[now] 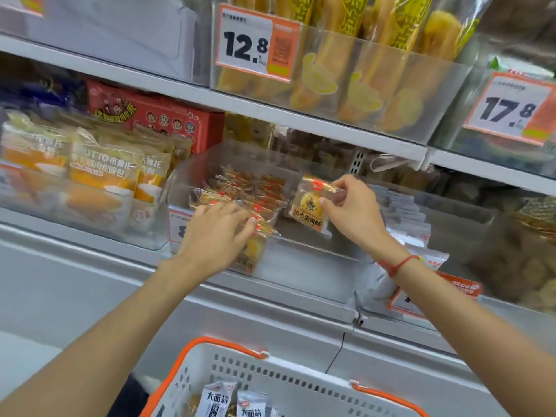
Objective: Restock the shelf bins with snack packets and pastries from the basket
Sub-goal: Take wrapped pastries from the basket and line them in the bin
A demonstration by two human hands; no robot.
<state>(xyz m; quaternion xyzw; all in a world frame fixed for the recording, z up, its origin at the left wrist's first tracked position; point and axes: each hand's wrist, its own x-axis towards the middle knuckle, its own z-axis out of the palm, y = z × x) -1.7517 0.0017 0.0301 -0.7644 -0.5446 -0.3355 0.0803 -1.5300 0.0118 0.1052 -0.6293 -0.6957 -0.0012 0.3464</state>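
A clear plastic shelf bin (304, 260) in the middle shelf holds a row of wrapped pastries (246, 191). My left hand (218, 233) lies over the front packets of that row, fingers slightly bent on their wrappers. My right hand (355, 209) pinches one wrapped egg-yolk pastry (310, 206) and holds it upright inside the bin, to the right of the row. Below, a white basket with an orange rim (288, 383) carries white snack packets (216, 398).
Orange bread bags (105, 176) fill the bin on the left, with a red box (168, 118) behind. White packets (406, 218) stand in the bin on the right. The upper shelf holds yellow pastry sticks (346, 70) and price tags 12.8 (255, 45) and 17.8 (511, 106).
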